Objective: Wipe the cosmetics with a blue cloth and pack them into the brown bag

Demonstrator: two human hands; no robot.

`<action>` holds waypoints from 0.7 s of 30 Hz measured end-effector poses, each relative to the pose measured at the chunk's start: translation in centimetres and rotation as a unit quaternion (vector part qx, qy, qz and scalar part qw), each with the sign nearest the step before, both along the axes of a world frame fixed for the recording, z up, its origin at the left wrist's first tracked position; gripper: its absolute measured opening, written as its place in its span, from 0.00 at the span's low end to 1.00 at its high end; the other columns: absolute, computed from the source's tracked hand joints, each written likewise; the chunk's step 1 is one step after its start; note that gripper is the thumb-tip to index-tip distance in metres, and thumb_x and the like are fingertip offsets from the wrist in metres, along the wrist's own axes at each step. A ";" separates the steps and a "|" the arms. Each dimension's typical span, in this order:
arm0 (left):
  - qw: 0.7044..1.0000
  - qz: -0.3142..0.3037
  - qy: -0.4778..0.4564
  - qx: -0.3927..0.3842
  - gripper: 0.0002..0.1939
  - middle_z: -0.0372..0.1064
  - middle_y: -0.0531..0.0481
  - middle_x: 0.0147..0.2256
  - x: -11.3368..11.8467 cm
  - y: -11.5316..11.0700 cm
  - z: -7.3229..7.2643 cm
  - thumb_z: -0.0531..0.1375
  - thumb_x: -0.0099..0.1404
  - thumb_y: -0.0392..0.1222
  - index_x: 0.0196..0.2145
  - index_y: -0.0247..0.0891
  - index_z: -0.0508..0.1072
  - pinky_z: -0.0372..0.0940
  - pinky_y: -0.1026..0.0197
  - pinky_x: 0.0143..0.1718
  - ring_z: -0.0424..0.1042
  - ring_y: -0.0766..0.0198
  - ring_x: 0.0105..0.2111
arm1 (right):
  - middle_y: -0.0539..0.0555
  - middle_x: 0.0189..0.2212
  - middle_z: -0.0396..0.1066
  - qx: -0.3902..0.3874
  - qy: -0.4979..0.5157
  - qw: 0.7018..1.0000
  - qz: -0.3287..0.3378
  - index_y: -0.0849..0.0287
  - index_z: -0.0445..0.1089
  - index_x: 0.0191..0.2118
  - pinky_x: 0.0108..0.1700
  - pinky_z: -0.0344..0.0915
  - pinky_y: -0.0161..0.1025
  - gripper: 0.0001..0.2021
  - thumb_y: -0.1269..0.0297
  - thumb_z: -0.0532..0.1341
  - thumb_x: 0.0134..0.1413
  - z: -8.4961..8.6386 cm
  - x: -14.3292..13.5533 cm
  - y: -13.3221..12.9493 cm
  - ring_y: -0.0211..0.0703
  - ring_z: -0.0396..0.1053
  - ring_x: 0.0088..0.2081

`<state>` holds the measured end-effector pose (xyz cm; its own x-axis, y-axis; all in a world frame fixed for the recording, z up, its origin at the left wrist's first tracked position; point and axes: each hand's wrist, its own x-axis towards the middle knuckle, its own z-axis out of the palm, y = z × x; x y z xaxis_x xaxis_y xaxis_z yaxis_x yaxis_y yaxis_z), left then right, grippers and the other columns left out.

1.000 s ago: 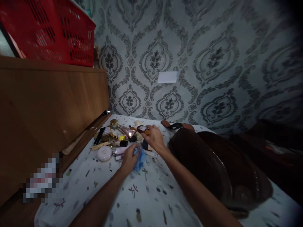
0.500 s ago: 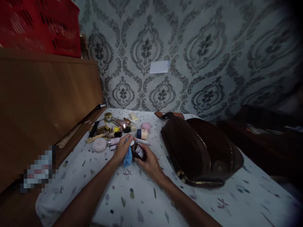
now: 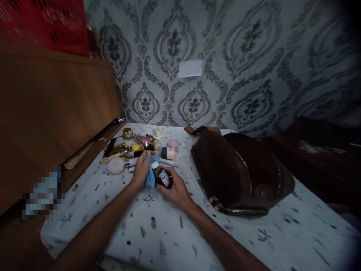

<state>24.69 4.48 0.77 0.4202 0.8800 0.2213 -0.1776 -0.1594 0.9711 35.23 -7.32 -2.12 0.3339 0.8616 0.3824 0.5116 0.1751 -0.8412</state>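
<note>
My right hand (image 3: 178, 191) grips a small dark bottle (image 3: 164, 177) with a white cap and a pale label, tilted toward the left. In my left hand (image 3: 141, 171) is a blue cloth (image 3: 150, 177), bunched beside the bottle's white cap. Just beyond my hands lie a pen-like white tube (image 3: 169, 162) and a jar with a dark blue lid (image 3: 168, 153). A pink sponge (image 3: 173, 143) sits behind the jar. To the left are a round compact (image 3: 116, 166) and a pink tube (image 3: 143, 140) among several cosmetics.
A dark brown bag (image 3: 220, 173) lies on the right of the patterned sheet (image 3: 158, 241). A wooden cabinet (image 3: 56, 113) with a red basket (image 3: 62, 30) on top borders the left side. The patterned wall (image 3: 194, 101) rises behind.
My left hand with the blue cloth has come away from the bottle's cap, so the cap shows more. The view has tipped slightly downward.
</note>
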 end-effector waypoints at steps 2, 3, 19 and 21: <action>0.997 0.020 0.018 0.066 0.19 0.72 0.51 0.35 0.0 -0.4 0.1 0.51 0.70 0.58 0.42 0.41 0.70 0.66 0.62 0.40 0.71 0.61 0.37 | 0.53 0.41 0.73 -0.002 0.001 1.000 -0.016 0.56 0.65 0.48 0.45 0.68 0.43 0.22 0.64 0.64 0.43 0.0 0.1 0.0 0.47 0.71 0.41; 0.993 0.013 0.037 0.114 0.17 0.72 0.50 0.37 0.1 -0.6 0.1 0.51 0.70 0.55 0.43 0.41 0.70 0.65 0.61 0.43 0.71 0.60 0.39 | 0.53 0.42 0.73 -0.004 -0.001 1.000 -0.020 0.56 0.65 0.48 0.45 0.68 0.44 0.22 0.64 0.63 0.42 -0.1 0.2 0.0 0.48 0.71 0.41; 0.848 -0.027 0.267 0.457 0.09 0.71 0.44 0.43 -0.8 -0.4 0.2 0.50 0.70 0.38 0.45 0.38 0.68 0.66 0.56 0.49 0.71 0.56 0.45 | 0.58 0.48 0.72 0.049 -0.117 0.991 -0.036 0.54 0.68 0.53 0.52 0.67 0.54 0.27 0.50 0.65 0.45 -1.6 1.3 0.6 0.57 0.71 0.48; 0.836 -0.022 0.282 0.470 0.09 0.71 0.43 0.43 -0.7 -0.5 0.2 0.52 0.69 0.38 0.45 0.37 0.67 0.67 0.56 0.50 0.71 0.56 0.46 | 0.59 0.47 0.73 0.064 -0.120 0.990 -0.037 0.54 0.69 0.51 0.51 0.68 0.54 0.26 0.49 0.64 0.46 -1.6 1.5 0.7 0.57 0.71 0.47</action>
<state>23.97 4.01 0.96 0.7185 0.4086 0.5629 0.2396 -0.9051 0.3512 36.75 -6.58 -3.68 0.2817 0.7771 0.5627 0.7090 0.2266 -0.6679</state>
